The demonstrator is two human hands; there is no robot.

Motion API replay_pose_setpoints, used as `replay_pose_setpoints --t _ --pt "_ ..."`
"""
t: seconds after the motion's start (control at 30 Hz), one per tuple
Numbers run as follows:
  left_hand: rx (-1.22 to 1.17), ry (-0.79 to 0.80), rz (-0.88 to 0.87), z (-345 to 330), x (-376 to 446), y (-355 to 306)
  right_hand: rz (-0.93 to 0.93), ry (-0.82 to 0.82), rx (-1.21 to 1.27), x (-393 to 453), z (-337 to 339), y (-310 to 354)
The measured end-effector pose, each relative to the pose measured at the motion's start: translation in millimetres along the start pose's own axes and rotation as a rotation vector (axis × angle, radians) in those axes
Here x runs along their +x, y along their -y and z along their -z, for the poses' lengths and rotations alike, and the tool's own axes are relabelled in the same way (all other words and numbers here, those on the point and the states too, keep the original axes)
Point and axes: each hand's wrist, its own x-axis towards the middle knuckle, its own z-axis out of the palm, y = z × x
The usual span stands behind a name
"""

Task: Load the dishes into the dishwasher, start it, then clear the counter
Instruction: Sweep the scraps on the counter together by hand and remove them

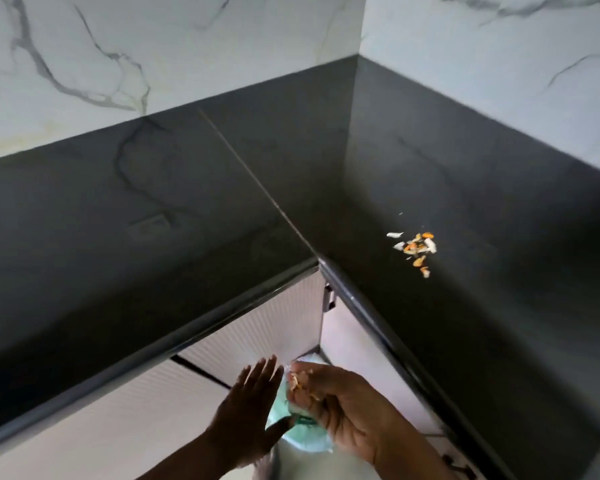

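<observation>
Down at the bottom of the view, below the tabletop edge, both hands work over a bin lined with a pale green bag (293, 434). Left hand (246, 407) is flat, fingers straight and together, holding nothing, its palm facing the right hand (333, 407). That right hand is cupped loosely with bits of food scrap stuck on its fingers, fingers relaxed rather than clenched. It looks like a brushing-off step: to do it well, keep both hands directly over the bag opening and wipe palm across fingers so crumbs fall inside, not onto the floor.

Moving up, white ribbed cabinet doors (257, 327) meet in the corner under the dark tabletop (153, 271), one with a small metal handle (329, 299). Further along on the right run lies a small heap of food scraps (417, 249), orange and white pieces, well apart from the hands and yet to be cleared. Nothing stands between hands and heap. Beyond rises the marble-veined wall (118, 46). No dishwasher or dishes in view.
</observation>
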Motion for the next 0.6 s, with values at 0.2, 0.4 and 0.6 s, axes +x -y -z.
replay_pose_setpoints --t 0.2,0.4,0.6 --pt "0.071 0.25 0.033 -76 15 31 -0.019 -0.314 0.152 113 97 -49" --pt "0.186 0.37 -0.007 -137 54 51 0.038 -0.653 0.103 208 171 -71" --pt "0.193 0.438 -0.018 -146 71 59 -0.001 -0.775 -0.05 257 195 -72"
